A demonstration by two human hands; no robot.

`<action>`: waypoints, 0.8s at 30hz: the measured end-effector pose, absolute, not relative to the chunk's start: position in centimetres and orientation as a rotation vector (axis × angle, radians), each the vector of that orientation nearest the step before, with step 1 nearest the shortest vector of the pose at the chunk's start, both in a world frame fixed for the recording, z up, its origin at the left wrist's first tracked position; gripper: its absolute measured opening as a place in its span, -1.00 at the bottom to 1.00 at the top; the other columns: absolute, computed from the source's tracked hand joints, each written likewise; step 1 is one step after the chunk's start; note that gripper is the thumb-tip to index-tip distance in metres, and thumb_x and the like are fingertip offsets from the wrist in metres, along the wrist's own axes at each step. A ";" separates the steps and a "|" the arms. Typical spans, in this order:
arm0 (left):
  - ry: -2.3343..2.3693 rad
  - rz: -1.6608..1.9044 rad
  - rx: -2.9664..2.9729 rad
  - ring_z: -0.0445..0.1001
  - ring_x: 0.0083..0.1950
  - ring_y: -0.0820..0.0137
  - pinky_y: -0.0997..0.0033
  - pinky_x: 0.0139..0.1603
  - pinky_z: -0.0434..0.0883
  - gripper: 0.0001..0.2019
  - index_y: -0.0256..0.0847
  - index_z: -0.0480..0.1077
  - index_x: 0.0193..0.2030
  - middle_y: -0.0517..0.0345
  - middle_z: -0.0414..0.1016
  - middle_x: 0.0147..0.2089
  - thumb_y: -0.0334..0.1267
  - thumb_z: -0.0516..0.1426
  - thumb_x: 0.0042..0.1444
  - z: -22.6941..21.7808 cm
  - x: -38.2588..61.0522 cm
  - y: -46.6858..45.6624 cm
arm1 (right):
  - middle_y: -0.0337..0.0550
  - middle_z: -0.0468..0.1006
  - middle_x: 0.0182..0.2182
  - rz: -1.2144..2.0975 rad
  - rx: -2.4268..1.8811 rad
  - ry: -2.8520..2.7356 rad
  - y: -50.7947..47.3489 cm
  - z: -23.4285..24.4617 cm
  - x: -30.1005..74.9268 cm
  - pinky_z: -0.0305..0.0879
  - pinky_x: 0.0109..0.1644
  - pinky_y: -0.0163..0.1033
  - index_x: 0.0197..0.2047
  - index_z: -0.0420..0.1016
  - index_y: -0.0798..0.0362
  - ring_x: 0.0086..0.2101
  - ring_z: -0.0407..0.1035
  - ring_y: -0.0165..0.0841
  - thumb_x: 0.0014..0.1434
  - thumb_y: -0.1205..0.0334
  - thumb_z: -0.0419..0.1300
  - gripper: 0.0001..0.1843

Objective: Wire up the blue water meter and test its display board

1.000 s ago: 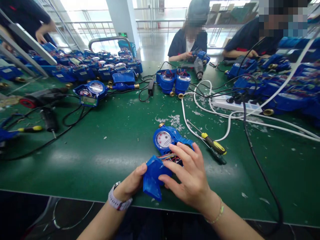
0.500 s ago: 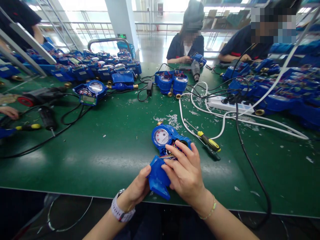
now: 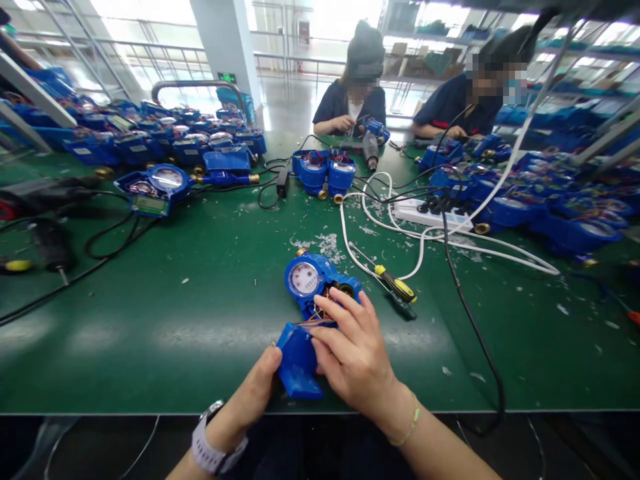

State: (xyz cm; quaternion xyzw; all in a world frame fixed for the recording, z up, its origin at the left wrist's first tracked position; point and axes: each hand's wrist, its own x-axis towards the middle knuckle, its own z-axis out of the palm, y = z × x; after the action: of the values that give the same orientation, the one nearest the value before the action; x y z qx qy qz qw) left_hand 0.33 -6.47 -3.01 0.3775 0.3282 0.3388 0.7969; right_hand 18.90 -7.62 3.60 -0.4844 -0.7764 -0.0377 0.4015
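Blue meter with display (image 3: 159, 187), at left on the green table (image 3: 150, 287). Left hand (image 3: 254, 390): fingers gripping the left edge of a blue cover (image 3: 296, 363). Dial meter (image 3: 316, 279), open, on the table just beyond the cover, coloured wires (image 3: 319, 323) between. Right hand (image 3: 353, 353): fingers spread over wires and the cover's right side; whether gripping, cannot tell. Screwdriver (image 3: 395, 283), yellow and black, lying to the right.

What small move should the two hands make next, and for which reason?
Probably the right hand should ease the coloured wires into the blue meter: they lie exposed between it and the blue cover, which the left hand holds.
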 end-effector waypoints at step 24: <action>0.962 0.773 0.561 0.58 -0.16 0.08 0.25 -0.16 0.50 -0.25 -0.32 0.43 0.05 -0.13 0.64 -0.17 0.30 0.18 -0.08 -2.9 1.5 -6.2 | 0.09 0.42 0.10 0.181 -1.679 -1.899 -9.6 -3.5 25.8 0.28 0.20 0.13 0.24 0.22 0.11 0.12 0.29 -0.11 0.17 0.33 0.19 -0.44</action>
State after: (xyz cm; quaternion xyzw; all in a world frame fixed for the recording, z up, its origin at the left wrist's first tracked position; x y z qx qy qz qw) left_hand 1.48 -6.24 -2.94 0.2597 0.4450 0.3577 0.7789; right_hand 25.76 -9.64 -3.52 -0.6313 -0.7137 0.0682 0.2957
